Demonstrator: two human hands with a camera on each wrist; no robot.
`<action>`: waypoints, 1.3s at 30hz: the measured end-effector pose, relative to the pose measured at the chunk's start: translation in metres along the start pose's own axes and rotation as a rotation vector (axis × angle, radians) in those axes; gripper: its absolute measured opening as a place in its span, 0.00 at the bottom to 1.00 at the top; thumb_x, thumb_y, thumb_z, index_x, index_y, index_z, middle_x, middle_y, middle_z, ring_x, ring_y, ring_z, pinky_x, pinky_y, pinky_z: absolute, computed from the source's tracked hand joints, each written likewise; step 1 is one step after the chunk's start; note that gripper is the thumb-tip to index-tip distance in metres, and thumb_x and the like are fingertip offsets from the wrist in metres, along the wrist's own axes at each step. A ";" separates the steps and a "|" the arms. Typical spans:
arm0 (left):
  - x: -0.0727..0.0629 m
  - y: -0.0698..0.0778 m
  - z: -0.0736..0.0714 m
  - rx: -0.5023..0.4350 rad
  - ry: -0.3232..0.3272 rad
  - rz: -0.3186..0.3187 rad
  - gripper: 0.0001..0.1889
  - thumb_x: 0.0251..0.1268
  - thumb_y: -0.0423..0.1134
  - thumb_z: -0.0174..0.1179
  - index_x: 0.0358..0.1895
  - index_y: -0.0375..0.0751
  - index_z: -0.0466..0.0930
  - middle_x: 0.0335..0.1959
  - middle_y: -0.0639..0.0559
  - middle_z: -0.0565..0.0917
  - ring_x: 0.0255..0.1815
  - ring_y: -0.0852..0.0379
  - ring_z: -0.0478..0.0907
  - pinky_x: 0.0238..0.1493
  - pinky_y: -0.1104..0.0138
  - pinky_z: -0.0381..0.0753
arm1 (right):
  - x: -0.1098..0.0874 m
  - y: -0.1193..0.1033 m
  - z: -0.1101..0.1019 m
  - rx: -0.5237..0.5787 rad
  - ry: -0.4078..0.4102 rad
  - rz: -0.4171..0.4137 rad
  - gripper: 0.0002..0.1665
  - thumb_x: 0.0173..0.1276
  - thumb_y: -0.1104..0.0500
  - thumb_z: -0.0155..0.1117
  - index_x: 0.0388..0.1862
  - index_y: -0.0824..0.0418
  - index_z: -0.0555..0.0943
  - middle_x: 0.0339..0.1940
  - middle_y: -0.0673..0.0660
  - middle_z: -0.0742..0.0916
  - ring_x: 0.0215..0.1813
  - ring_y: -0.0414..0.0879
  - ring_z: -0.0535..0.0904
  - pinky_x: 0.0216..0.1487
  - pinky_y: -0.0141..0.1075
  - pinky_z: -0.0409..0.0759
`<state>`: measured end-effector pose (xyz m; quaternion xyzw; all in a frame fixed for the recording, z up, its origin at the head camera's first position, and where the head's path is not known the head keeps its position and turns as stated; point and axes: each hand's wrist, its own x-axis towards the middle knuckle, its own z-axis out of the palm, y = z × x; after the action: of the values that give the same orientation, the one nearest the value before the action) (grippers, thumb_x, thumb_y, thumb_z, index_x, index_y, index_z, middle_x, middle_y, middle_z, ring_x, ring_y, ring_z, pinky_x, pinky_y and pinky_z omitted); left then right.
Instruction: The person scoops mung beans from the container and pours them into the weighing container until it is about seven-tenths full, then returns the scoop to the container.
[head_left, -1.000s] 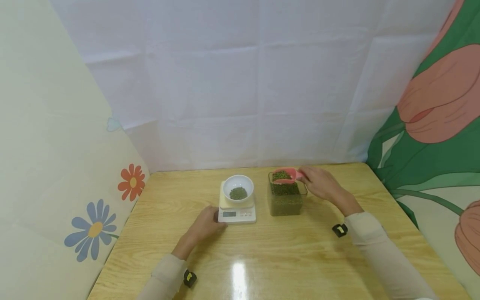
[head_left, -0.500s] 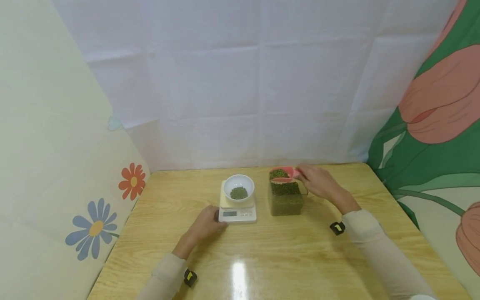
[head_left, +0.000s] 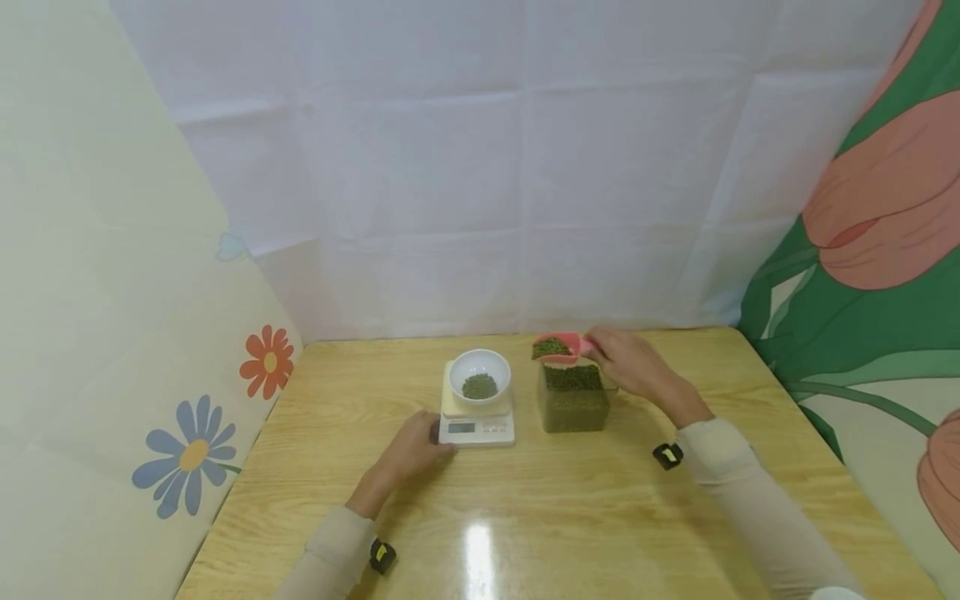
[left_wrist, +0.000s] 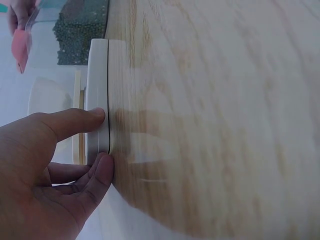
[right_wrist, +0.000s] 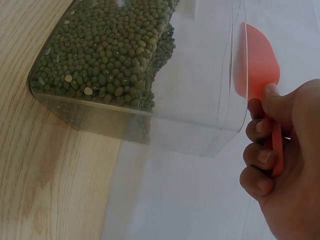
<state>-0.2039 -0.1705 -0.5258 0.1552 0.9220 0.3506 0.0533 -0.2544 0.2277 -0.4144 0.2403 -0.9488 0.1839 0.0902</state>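
Scoop (right_wrist: 262,62), loaded w/ green beans, is up above top of clear container (head_left: 573,417). Long axis approx. L–R, mouth facing L twd white bowl (head_left: 476,363) on scale (head_left: 478,427), gap btwn. R hand (head_left: 626,362) nearest: fingers wrapped round handle from R, forearm in from lower R. L hand (head_left: 412,448): fingers + thumb gripping scale's near-L corner, forearm from lower L. Readout illegible.

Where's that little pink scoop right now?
In the head view, the pink scoop is to the right of the white bowl, at the open top of the clear container, held in the person's right hand.
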 end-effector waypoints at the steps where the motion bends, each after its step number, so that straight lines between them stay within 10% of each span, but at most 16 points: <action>1: 0.000 0.000 0.000 -0.002 -0.001 -0.003 0.19 0.62 0.38 0.77 0.54 0.37 0.88 0.45 0.46 0.88 0.47 0.53 0.80 0.60 0.48 0.86 | 0.000 0.000 0.001 0.002 -0.002 -0.001 0.15 0.84 0.54 0.57 0.53 0.65 0.84 0.39 0.56 0.88 0.39 0.48 0.82 0.45 0.51 0.85; 39: 0.001 -0.001 0.002 0.004 0.005 0.008 0.18 0.61 0.38 0.77 0.53 0.37 0.88 0.45 0.46 0.88 0.47 0.53 0.79 0.60 0.48 0.85 | 0.024 -0.027 0.019 0.026 -0.017 -0.081 0.14 0.84 0.54 0.59 0.52 0.63 0.84 0.41 0.55 0.88 0.39 0.46 0.82 0.43 0.46 0.84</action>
<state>-0.2052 -0.1700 -0.5281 0.1584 0.9222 0.3493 0.0492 -0.2638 0.1878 -0.4176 0.2814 -0.9366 0.1904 0.0862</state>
